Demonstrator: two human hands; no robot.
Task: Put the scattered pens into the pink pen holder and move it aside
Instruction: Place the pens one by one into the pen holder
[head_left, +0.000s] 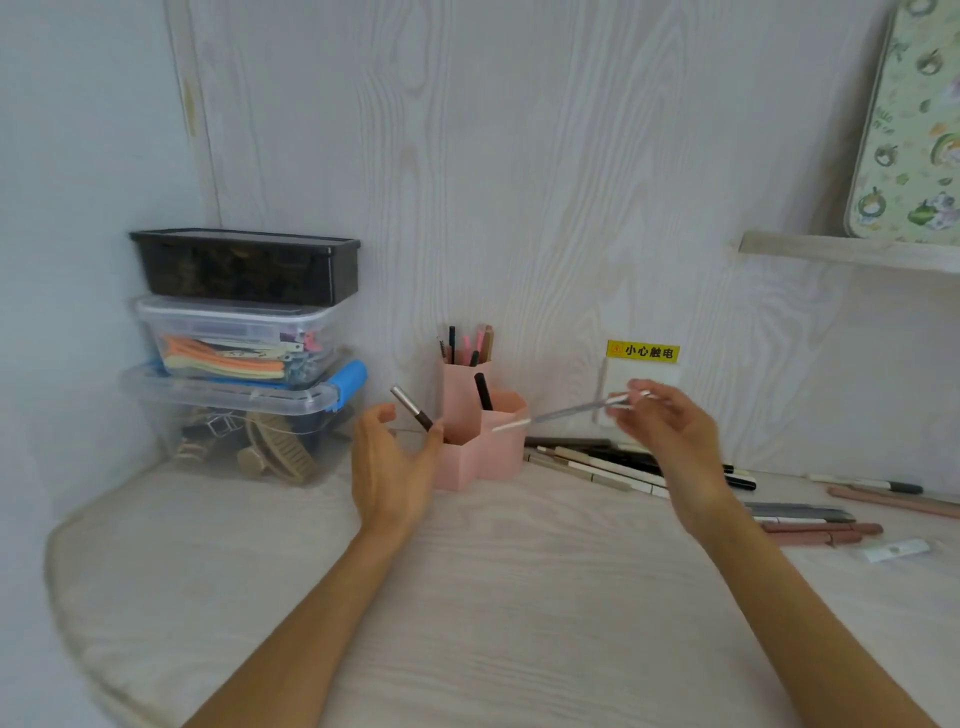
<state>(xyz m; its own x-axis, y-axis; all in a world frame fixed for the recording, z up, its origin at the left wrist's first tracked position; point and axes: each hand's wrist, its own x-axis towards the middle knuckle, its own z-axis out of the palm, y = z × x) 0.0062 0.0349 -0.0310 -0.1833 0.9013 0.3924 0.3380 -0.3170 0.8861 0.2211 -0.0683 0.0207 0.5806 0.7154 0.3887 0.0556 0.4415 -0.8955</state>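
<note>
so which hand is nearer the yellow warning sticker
Right. The right hand is just below the yellow warning sticker; the left hand is left of the pink pen holder.

Pale wood-grain tabletop (519, 597): pink hexagonal plastic pen holder (480, 460) standing at the back, scattered pens (592, 470) lying right of it, clear plastic storage box (234, 441) at left.

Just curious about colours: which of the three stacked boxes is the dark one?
The top box; the middle box and bottom box are clear plastic.
</note>
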